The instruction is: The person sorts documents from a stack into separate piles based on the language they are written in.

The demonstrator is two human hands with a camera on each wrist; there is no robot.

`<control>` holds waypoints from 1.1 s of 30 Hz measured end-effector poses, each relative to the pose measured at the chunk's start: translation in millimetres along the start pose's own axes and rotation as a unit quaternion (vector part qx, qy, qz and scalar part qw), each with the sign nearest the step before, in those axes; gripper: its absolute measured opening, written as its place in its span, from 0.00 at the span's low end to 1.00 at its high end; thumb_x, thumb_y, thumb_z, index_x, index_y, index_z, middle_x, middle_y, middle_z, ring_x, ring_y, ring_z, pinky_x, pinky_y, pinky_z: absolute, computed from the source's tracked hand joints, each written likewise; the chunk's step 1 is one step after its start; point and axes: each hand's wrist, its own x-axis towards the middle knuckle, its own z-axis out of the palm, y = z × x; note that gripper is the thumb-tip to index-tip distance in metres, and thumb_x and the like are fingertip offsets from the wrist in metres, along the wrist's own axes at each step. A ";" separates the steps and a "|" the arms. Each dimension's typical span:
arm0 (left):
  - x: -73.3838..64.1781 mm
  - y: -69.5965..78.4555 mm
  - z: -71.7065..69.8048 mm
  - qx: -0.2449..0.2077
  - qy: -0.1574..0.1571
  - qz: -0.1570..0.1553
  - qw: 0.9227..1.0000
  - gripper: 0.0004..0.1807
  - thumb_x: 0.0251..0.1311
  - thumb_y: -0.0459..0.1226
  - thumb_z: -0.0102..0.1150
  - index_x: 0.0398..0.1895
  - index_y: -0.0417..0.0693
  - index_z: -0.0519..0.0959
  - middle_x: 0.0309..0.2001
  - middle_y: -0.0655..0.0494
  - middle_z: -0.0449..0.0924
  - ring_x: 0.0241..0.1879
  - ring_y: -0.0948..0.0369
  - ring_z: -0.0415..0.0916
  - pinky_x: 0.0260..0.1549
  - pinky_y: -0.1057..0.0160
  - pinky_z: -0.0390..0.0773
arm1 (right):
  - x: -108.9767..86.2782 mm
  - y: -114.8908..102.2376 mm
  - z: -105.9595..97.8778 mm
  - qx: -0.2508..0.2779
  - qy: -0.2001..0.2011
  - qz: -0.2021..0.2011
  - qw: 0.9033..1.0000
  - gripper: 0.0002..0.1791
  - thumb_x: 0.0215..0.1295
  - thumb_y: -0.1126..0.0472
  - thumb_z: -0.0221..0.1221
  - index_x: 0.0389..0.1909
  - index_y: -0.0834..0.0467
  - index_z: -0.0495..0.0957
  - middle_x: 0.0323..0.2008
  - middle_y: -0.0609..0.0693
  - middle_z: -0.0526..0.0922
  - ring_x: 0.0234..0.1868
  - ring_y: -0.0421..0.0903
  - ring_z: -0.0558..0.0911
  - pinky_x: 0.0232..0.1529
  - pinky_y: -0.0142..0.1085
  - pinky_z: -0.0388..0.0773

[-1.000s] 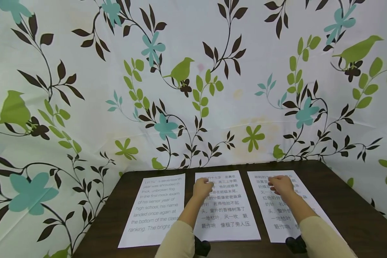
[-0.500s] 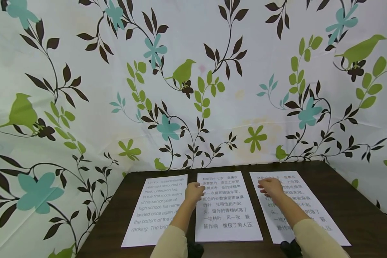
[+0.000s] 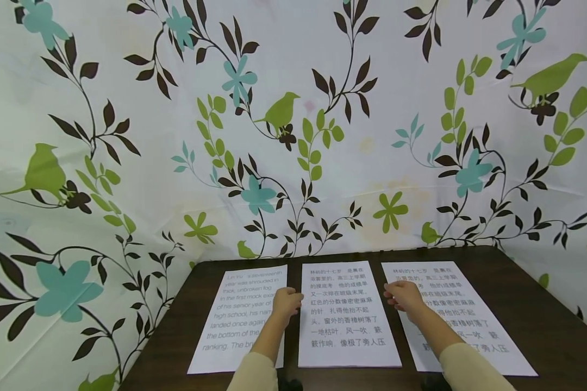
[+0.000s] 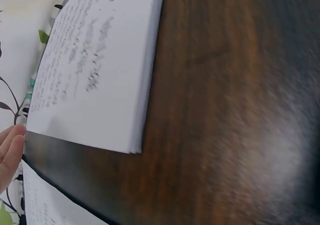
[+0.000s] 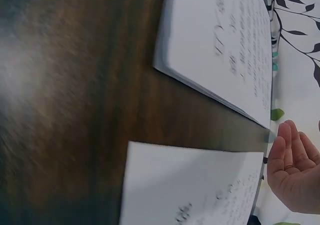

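Note:
My left hand (image 3: pixel 287 304), fingers loosely curled, is over the right edge of the left sheet (image 3: pixel 215 355), which carries English print. In the left wrist view, only the fingertips of that hand show at the left edge. My right hand (image 3: pixel 405 297) overlaps the left edge of the right sheet (image 3: pixel 494 361), printed with Chinese characters. Its fingers (image 5: pixel 295 147) bend softly in the right wrist view, and nothing shows in the palm. Between both hands lies the middle paper stack (image 3: pixel 349 355), also with Chinese print; its layered edge (image 4: pixel 149 70) shows in the left wrist view.
All the papers lie on a dark brown wooden table (image 3: pixel 161 336). Behind it hangs a white cloth (image 3: pixel 323 190) with birds, leaves and flowers. Strips of bare wood separate the papers.
Both hands have moved left and toward the body: the left from over the middle stack to the left sheet's edge, the right to its sheet's left edge. The view has shifted slightly.

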 end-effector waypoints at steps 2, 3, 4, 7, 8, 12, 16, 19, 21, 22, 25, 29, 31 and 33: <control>-0.8 -4.2 -0.7 0.005 0.003 -0.003 1.000 0.24 0.47 0.31 0.53 0.46 0.20 0.65 0.40 0.31 0.70 0.34 0.48 0.75 0.29 0.58 0.75 | -1.1 4.7 2.6 -0.002 -0.004 -0.008 1.000 0.22 0.58 0.58 0.51 0.41 0.76 0.68 0.28 0.58 0.76 0.26 0.48 0.75 0.27 0.36 0.73; -1.1 -6.1 -1.1 0.011 0.003 -0.002 1.000 0.24 0.47 0.31 0.53 0.45 0.20 0.65 0.40 0.31 0.71 0.33 0.48 0.75 0.28 0.58 0.75 | -1.7 6.4 3.9 -0.002 -0.004 -0.009 1.000 0.22 0.58 0.57 0.51 0.41 0.76 0.68 0.28 0.58 0.76 0.26 0.47 0.75 0.27 0.36 0.73; -1.5 -8.3 -1.6 0.017 0.005 -0.005 1.000 0.24 0.47 0.32 0.53 0.45 0.20 0.65 0.38 0.33 0.72 0.32 0.49 0.75 0.27 0.59 0.75 | -2.1 7.9 5.0 -0.005 -0.006 -0.011 1.000 0.23 0.57 0.57 0.51 0.41 0.76 0.68 0.28 0.59 0.76 0.25 0.47 0.75 0.26 0.35 0.73; -2.2 -15.2 -2.0 0.023 0.005 -0.009 1.000 0.24 0.46 0.32 0.54 0.45 0.21 0.66 0.34 0.37 0.74 0.30 0.52 0.75 0.25 0.60 0.75 | -2.6 12.0 8.7 -0.010 -0.002 -0.003 1.000 0.22 0.57 0.58 0.51 0.41 0.76 0.68 0.28 0.58 0.76 0.25 0.47 0.75 0.26 0.35 0.73; -2.5 -17.0 -1.9 0.023 0.005 -0.010 1.000 0.24 0.46 0.32 0.54 0.45 0.21 0.66 0.33 0.39 0.74 0.30 0.52 0.75 0.25 0.61 0.75 | -4.1 11.8 9.8 -0.012 0.003 0.005 1.000 0.21 0.56 0.59 0.50 0.41 0.75 0.68 0.29 0.59 0.75 0.26 0.48 0.75 0.27 0.37 0.73; -4.2 -23.2 -0.2 0.021 0.008 -0.016 1.000 0.24 0.46 0.32 0.54 0.45 0.22 0.66 0.30 0.42 0.74 0.29 0.53 0.74 0.24 0.61 0.75 | -7.9 13.0 13.0 -0.022 0.006 0.015 1.000 0.19 0.57 0.61 0.49 0.40 0.76 0.69 0.27 0.58 0.74 0.26 0.49 0.74 0.27 0.38 0.73; -5.6 -26.3 3.0 0.026 0.012 -0.017 0.999 0.24 0.44 0.32 0.54 0.44 0.20 0.67 0.29 0.42 0.74 0.30 0.52 0.74 0.24 0.61 0.75 | -8.7 16.3 15.5 -0.026 0.004 0.027 0.999 0.20 0.56 0.60 0.50 0.41 0.76 0.68 0.29 0.60 0.74 0.28 0.50 0.73 0.28 0.38 0.73; -5.8 -27.3 4.8 0.029 0.016 -0.017 0.999 0.24 0.44 0.32 0.55 0.43 0.21 0.68 0.31 0.40 0.74 0.31 0.50 0.74 0.24 0.60 0.75 | -7.8 18.9 17.4 -0.024 0.005 0.041 0.999 0.20 0.56 0.60 0.51 0.41 0.75 0.68 0.33 0.61 0.74 0.30 0.50 0.74 0.28 0.37 0.73; -5.7 -27.7 5.7 0.028 0.019 -0.015 0.999 0.24 0.43 0.32 0.55 0.43 0.21 0.68 0.32 0.38 0.74 0.32 0.49 0.74 0.25 0.59 0.75 | -8.0 19.0 18.3 -0.022 0.008 0.049 0.999 0.20 0.55 0.60 0.51 0.41 0.74 0.69 0.34 0.61 0.74 0.31 0.51 0.75 0.28 0.37 0.73; -5.7 -27.8 6.0 0.030 0.021 -0.014 0.999 0.23 0.43 0.32 0.55 0.43 0.22 0.68 0.33 0.38 0.74 0.32 0.49 0.74 0.25 0.59 0.75 | -8.4 18.6 18.6 -0.021 0.010 0.051 0.998 0.20 0.55 0.60 0.51 0.41 0.74 0.69 0.34 0.62 0.74 0.31 0.51 0.75 0.28 0.37 0.73; -6.3 -27.0 7.1 0.036 0.025 -0.010 0.999 0.23 0.43 0.32 0.55 0.43 0.22 0.69 0.35 0.36 0.73 0.33 0.48 0.73 0.26 0.58 0.75 | -9.5 17.6 18.7 -0.022 0.011 0.049 0.998 0.19 0.56 0.60 0.50 0.41 0.74 0.69 0.35 0.62 0.74 0.32 0.52 0.75 0.29 0.38 0.73; -8.2 -25.8 10.3 0.064 0.031 0.007 0.997 0.22 0.44 0.31 0.54 0.42 0.23 0.70 0.40 0.32 0.72 0.38 0.43 0.71 0.33 0.53 0.73 | -9.1 19.6 17.7 -0.025 0.001 0.033 0.999 0.20 0.57 0.60 0.49 0.41 0.75 0.69 0.35 0.63 0.75 0.34 0.54 0.75 0.29 0.39 0.73; -9.4 -25.2 12.1 0.077 0.034 0.017 0.996 0.21 0.44 0.31 0.54 0.42 0.23 0.70 0.42 0.31 0.70 0.41 0.41 0.69 0.36 0.50 0.72 | -8.9 20.6 17.6 -0.025 -0.003 0.028 0.999 0.20 0.58 0.60 0.49 0.41 0.75 0.68 0.35 0.63 0.75 0.35 0.54 0.76 0.30 0.39 0.73; -10.8 -23.8 13.3 0.080 0.035 0.021 0.996 0.21 0.45 0.31 0.54 0.42 0.23 0.70 0.42 0.31 0.70 0.43 0.40 0.68 0.37 0.49 0.71 | -9.2 20.6 17.4 -0.026 -0.004 0.030 0.999 0.20 0.58 0.60 0.49 0.41 0.75 0.68 0.35 0.63 0.75 0.35 0.54 0.75 0.30 0.39 0.73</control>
